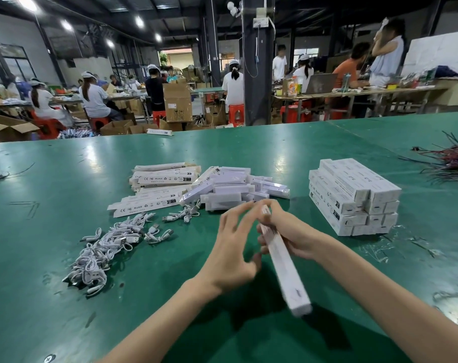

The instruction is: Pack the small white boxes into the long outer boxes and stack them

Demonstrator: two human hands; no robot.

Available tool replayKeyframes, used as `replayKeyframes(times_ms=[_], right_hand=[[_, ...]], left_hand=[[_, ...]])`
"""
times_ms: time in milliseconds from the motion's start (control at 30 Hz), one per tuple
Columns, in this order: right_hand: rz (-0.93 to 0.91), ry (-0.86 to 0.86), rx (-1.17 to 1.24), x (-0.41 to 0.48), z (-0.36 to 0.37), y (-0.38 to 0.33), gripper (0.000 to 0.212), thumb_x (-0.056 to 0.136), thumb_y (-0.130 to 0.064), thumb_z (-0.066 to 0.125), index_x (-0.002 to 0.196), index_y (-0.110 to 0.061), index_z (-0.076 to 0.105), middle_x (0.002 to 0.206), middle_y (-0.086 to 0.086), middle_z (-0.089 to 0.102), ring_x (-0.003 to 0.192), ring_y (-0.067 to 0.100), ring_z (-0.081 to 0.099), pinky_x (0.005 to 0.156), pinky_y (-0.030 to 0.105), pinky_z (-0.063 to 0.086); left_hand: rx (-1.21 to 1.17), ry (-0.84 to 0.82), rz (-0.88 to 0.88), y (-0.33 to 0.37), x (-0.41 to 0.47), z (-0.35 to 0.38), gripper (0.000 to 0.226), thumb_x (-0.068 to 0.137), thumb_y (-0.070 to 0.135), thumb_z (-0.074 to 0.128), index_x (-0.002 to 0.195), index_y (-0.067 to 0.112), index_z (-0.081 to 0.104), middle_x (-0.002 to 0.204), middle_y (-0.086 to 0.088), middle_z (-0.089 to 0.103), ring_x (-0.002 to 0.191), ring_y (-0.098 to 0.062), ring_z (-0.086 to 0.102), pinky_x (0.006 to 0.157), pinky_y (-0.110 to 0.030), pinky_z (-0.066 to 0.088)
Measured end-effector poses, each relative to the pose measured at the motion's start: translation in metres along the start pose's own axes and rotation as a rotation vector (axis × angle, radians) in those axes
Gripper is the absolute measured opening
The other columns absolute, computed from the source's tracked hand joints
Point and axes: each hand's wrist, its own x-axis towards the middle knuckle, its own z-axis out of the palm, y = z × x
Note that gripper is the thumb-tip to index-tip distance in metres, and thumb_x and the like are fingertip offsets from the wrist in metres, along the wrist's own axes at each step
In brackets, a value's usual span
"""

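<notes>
Green worktop [65,258], mid-pack: one long outer box in hand.
Finished stack [353,197] to my right, small white boxes [233,187] heaped ahead. My right hand [290,231] grips the long outer box [283,263], tilted, near end low. Left hand [233,247] fingers [235,213] spread wide, holding nothing, beside its top end. Risk: if the low flap is loose, the contents slide out; too blurred to tell.

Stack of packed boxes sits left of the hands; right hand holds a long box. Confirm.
Wrong side: the head view shows the stack of packed boxes right of both the left hand and the right hand, which does hold the long box.
</notes>
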Motion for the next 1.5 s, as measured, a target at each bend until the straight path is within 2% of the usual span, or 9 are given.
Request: replayKeyframes(times_ms=[100,233,300,467,733,1000,1100,1267,1500], right_hand=[[0.055,-0.087,0.226,-0.002,0.001,-0.001,0.034,0.098,-0.005,0.032,0.08,-0.012,0.06,0.063,0.004,0.058,0.049,0.015,0.057,0.047,0.023,0.049],[0.186,-0.108,0.343,-0.005,0.01,-0.002,0.024,0.09,-0.012,0.05,0.07,-0.009,0.063,0.061,0.003,0.06,0.051,0.015,0.058,0.047,0.024,0.05],[0.177,-0.123,0.349,-0.003,0.016,0.001,0.013,0.08,-0.017,0.062,0.079,-0.006,0.068,0.074,0.008,0.062,0.065,0.019,0.058,0.071,0.03,0.054],[0.024,0.156,-0.197,0.016,0.013,0.016,0.023,0.098,-0.024,0.051,0.109,-0.005,0.058,0.1,0.009,0.053,0.081,0.018,0.053,0.07,0.025,0.048],[-0.542,0.493,-1.164,0.077,0.007,0.017,0.038,0.094,-0.011,0.051,0.132,-0.011,0.048,0.131,0.01,0.043,0.121,0.03,0.039,0.103,0.042,0.033],[-0.41,0.471,-1.518,0.114,0.016,0.004,0.033,0.094,-0.015,0.048,0.126,-0.009,0.052,0.136,0.012,0.044,0.134,0.03,0.028,0.112,0.046,0.024],[-0.49,0.436,-1.337,0.106,0.014,0.006,0.027,0.094,-0.017,0.053,0.119,-0.007,0.053,0.131,0.011,0.048,0.133,0.029,0.032,0.111,0.045,0.026],[-0.572,0.534,-0.502,0.062,0.013,-0.012,0.019,0.09,-0.018,0.067,0.098,-0.005,0.056,0.088,0.013,0.058,0.082,0.033,0.056,0.078,0.039,0.048],[-0.874,0.474,0.102,-0.02,0.0,-0.031,0.009,0.089,-0.025,0.06,0.091,-0.018,0.054,0.084,-0.001,0.06,0.078,0.017,0.062,0.074,0.03,0.055]], left_hand=[[0.095,0.024,0.289,-0.001,-0.002,0.014,0.074,0.077,0.008,0.075,0.142,0.012,0.04,0.144,-0.004,0.04,0.137,-0.019,0.034,0.114,-0.037,0.03],[-0.166,0.129,0.115,0.0,-0.007,0.014,0.059,0.08,-0.003,0.071,0.129,0.017,0.045,0.127,0.012,0.056,0.11,-0.009,0.06,0.091,-0.032,0.051],[-0.167,0.257,0.045,0.0,-0.004,0.009,0.038,0.085,0.003,0.068,0.118,0.007,0.049,0.112,0.029,0.055,0.089,-0.001,0.063,0.075,-0.022,0.053],[-0.198,0.412,0.023,-0.008,0.004,-0.003,0.016,0.083,-0.001,0.06,0.092,-0.01,0.051,0.087,0.026,0.056,0.077,0.005,0.057,0.069,-0.006,0.042],[-0.245,0.477,-0.083,-0.022,0.001,-0.003,0.027,0.079,0.015,0.069,0.077,-0.003,0.05,0.073,-0.001,0.055,0.058,-0.017,0.052,0.054,-0.026,0.044],[-0.257,0.454,-0.079,-0.025,0.0,-0.006,0.038,0.079,0.039,0.071,0.081,0.007,0.051,0.07,0.018,0.055,0.058,-0.002,0.049,0.058,-0.013,0.039],[-0.344,0.367,-0.069,-0.021,0.001,-0.011,0.042,0.082,0.061,0.06,0.089,0.02,0.051,0.075,0.02,0.054,0.065,0.001,0.047,0.062,-0.011,0.035],[-0.316,0.368,-0.077,-0.013,0.005,-0.017,0.007,0.082,0.051,0.05,0.076,0.049,0.047,0.071,0.021,0.047,0.065,0.002,0.037,0.06,-0.013,0.027],[-0.473,0.394,-0.2,-0.009,0.005,-0.016,0.06,0.073,0.083,0.043,0.075,0.025,0.058,0.073,0.006,0.05,0.071,-0.005,0.04,0.065,-0.019,0.032]])
